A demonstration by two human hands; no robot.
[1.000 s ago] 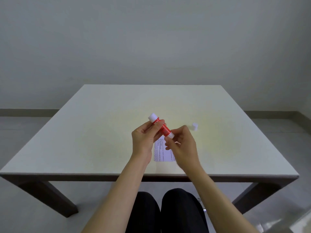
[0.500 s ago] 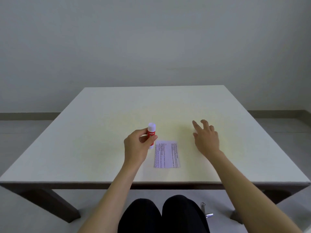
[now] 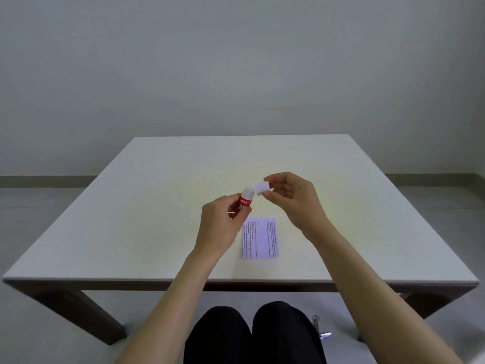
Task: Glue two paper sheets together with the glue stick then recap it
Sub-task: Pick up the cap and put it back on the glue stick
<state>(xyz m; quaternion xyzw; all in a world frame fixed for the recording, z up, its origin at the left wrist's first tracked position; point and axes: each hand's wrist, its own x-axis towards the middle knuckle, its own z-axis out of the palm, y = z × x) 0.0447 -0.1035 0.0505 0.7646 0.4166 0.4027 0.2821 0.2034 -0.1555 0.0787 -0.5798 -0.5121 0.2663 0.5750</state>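
Note:
My left hand (image 3: 219,227) grips a red glue stick (image 3: 245,202) by its lower body, white tip tilted up and to the right. My right hand (image 3: 294,202) pinches the white cap (image 3: 262,188) between thumb and forefinger, held just right of the stick's tip with a small gap between them. Both are raised above the table. A small printed paper (image 3: 259,238) lies flat on the table below and between my hands; I cannot tell whether it is one sheet or two stacked.
The pale square table (image 3: 131,219) spans the view, its front edge near my knees. My legs in dark trousers (image 3: 252,334) sit under the front edge. A grey wall stands behind the table.
My right hand went out to the right over the table where the cap lay, and now holds the cap up beside the stick's tip. My left hand kept the glue stick.

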